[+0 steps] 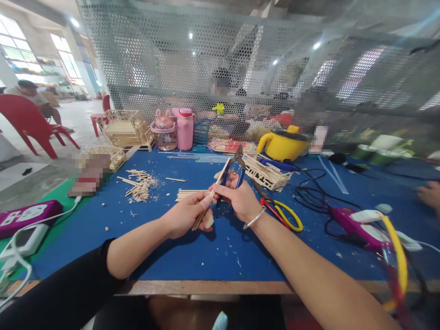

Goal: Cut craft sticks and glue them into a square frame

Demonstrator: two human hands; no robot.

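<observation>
My left hand (pixel 192 211) is closed around a few thin wooden sticks (pixel 220 178), which slant up and away from me. In my right hand (pixel 242 197) is a pair of blue-handled cutting pliers (pixel 237 158), its dark jaws pointing up beside the sticks' far end. The fingers of my right hand also touch the sticks. A row of sticks (pixel 189 194) lies on the table just beyond my left hand. Farther left is a pile of short cut stick pieces (pixel 140 185) with crumbs around it. Whether the jaws touch a stick, I cannot tell.
A wooden stick frame (pixel 266 173), scissors with yellow handles (pixel 290 217) and a purple power strip (pixel 360 227) with cables lie to the right. A yellow pot (pixel 287 144), pink bottles (pixel 185 130) and a perforated screen (pixel 165 68) stand behind. Another person's hand (pixel 429 195) is far right.
</observation>
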